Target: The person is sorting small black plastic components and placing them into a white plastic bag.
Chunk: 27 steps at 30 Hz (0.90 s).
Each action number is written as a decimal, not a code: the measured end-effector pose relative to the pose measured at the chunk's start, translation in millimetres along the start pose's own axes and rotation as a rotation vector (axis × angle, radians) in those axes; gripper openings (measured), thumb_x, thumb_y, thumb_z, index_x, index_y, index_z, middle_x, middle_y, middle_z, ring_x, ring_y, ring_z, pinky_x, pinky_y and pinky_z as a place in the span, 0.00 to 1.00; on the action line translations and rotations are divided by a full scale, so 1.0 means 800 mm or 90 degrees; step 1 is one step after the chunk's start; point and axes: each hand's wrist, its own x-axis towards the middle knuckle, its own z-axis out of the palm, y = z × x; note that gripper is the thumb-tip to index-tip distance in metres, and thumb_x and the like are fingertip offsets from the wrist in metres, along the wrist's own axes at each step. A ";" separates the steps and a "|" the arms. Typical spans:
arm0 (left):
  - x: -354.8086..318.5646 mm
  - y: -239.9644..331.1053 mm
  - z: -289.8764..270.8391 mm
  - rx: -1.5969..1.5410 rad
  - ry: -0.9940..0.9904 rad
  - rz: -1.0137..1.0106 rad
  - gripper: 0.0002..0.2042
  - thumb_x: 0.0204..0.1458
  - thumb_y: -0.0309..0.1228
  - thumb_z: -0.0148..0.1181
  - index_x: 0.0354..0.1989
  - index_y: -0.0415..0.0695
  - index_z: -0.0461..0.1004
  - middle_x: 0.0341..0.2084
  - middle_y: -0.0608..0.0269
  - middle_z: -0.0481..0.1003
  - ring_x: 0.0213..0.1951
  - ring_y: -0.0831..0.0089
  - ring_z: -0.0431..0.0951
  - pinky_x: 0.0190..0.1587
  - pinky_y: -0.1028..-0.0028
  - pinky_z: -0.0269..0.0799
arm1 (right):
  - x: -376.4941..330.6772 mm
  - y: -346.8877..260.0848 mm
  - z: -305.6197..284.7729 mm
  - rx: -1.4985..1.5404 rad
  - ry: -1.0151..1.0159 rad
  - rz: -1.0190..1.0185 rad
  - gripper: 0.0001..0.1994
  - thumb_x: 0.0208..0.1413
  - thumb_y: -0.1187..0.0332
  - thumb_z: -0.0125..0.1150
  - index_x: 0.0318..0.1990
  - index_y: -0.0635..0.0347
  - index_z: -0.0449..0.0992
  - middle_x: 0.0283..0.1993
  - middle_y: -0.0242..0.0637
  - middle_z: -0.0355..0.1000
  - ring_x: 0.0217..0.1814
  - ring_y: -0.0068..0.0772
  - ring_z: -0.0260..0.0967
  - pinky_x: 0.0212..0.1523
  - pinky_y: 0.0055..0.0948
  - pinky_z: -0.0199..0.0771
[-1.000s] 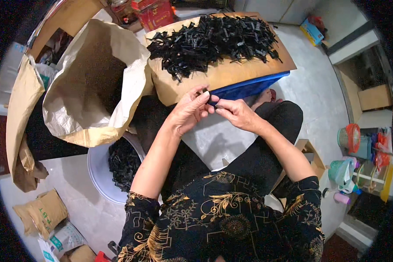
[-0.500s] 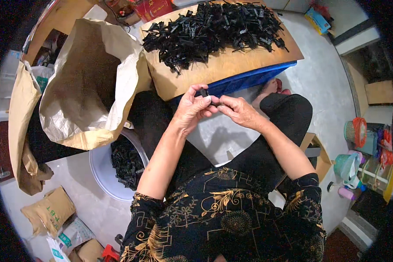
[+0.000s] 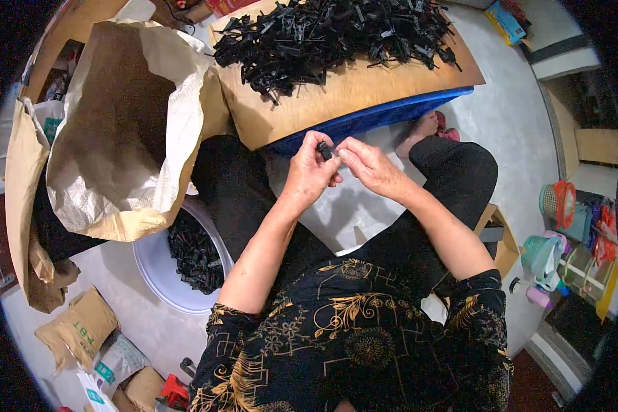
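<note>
**Both hands pinched on one small black part, right in front of the board**

Here we are, looking straight down at a seated person, and all the action sits dead centre. The left hand [image 3: 311, 177] and the right hand [image 3: 365, 165] meet over the lap, fingertips together on a small black plastic part [image 3: 325, 150]. The left grip is narrow, thumb and fingers closed on the piece from its side; the right grip is just as narrow, fingertips pressed onto the same piece from the other side. So the part is held up off everything, between the two hands, just below the near edge of the desk [image 3: 336, 103].

That desk is a brown board lying on a blue box [image 3: 384, 117], and it carries a big heap of black plastic parts [image 3: 329, 34] spread across its far half. The near strip of board is bare wood.

Over on the person's left, a large brown paper sack [image 3: 117, 130] stands wide open, its mouth tilted toward the camera. Just below it, on the floor, a white tub [image 3: 159, 271] holds more black pieces [image 3: 193, 250], close beside the left knee.

Further out: small brown bags [image 3: 75, 329] at the lower left, coloured baskets and containers [image 3: 563, 226] at the right edge, and a bare foot [image 3: 419, 130] beside the blue box.
</note>
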 end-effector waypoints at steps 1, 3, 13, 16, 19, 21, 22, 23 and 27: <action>0.000 0.000 0.002 -0.001 0.000 -0.004 0.12 0.49 0.23 0.55 0.38 0.43 0.59 0.21 0.64 0.69 0.19 0.78 0.73 0.17 0.81 0.68 | 0.000 -0.001 0.000 0.002 -0.002 0.003 0.12 0.60 0.61 0.44 0.38 0.61 0.66 0.23 0.35 0.62 0.25 0.24 0.59 0.28 0.27 0.62; 0.001 -0.001 0.005 0.079 0.009 0.001 0.11 0.49 0.23 0.55 0.37 0.43 0.59 0.20 0.65 0.69 0.17 0.79 0.72 0.16 0.81 0.67 | -0.001 -0.004 0.001 -0.013 -0.015 -0.003 0.11 0.59 0.62 0.44 0.38 0.62 0.66 0.24 0.37 0.62 0.26 0.27 0.60 0.29 0.29 0.62; 0.009 -0.018 0.011 0.226 0.051 0.059 0.12 0.45 0.23 0.54 0.35 0.44 0.59 0.16 0.54 0.69 0.20 0.60 0.74 0.23 0.66 0.67 | 0.005 0.016 0.010 -0.036 0.000 0.032 0.10 0.59 0.65 0.44 0.33 0.63 0.65 0.25 0.45 0.64 0.26 0.37 0.59 0.30 0.32 0.62; 0.012 -0.025 0.014 0.311 0.104 0.133 0.12 0.43 0.23 0.54 0.35 0.45 0.59 0.18 0.51 0.68 0.25 0.50 0.72 0.26 0.62 0.65 | 0.011 0.021 0.012 -0.049 -0.001 0.034 0.10 0.58 0.66 0.44 0.33 0.64 0.65 0.25 0.44 0.64 0.26 0.37 0.59 0.30 0.32 0.62; 0.018 -0.030 0.015 0.373 0.132 0.173 0.12 0.43 0.23 0.55 0.34 0.44 0.59 0.19 0.50 0.68 0.27 0.48 0.71 0.27 0.61 0.65 | 0.016 0.027 0.016 -0.103 0.021 0.039 0.10 0.56 0.64 0.44 0.32 0.62 0.66 0.29 0.51 0.68 0.36 0.59 0.64 0.31 0.45 0.64; 0.019 -0.028 0.015 0.362 0.140 0.205 0.11 0.44 0.22 0.54 0.35 0.43 0.60 0.20 0.50 0.68 0.26 0.50 0.72 0.27 0.62 0.65 | 0.017 0.031 0.019 -0.095 0.062 0.006 0.10 0.56 0.64 0.45 0.32 0.61 0.66 0.28 0.49 0.68 0.32 0.55 0.66 0.30 0.41 0.65; 0.020 -0.023 0.014 0.365 0.140 0.209 0.11 0.44 0.22 0.54 0.35 0.43 0.60 0.20 0.50 0.68 0.26 0.50 0.72 0.27 0.62 0.65 | 0.019 0.031 0.016 -0.094 0.066 0.002 0.10 0.56 0.64 0.45 0.32 0.61 0.66 0.28 0.49 0.68 0.32 0.55 0.66 0.30 0.41 0.65; 0.020 -0.017 0.014 0.309 0.146 0.204 0.12 0.44 0.22 0.54 0.36 0.43 0.60 0.20 0.51 0.68 0.25 0.53 0.72 0.26 0.62 0.66 | 0.022 0.030 0.010 -0.035 0.054 -0.011 0.10 0.57 0.63 0.45 0.33 0.62 0.66 0.26 0.41 0.66 0.30 0.39 0.63 0.30 0.34 0.64; 0.019 -0.005 0.001 -0.109 0.094 0.090 0.10 0.50 0.24 0.52 0.40 0.43 0.62 0.22 0.64 0.68 0.21 0.77 0.72 0.20 0.81 0.64 | 0.020 0.000 -0.001 0.112 0.084 0.056 0.12 0.59 0.61 0.46 0.38 0.63 0.66 0.25 0.28 0.64 0.30 0.19 0.60 0.31 0.22 0.62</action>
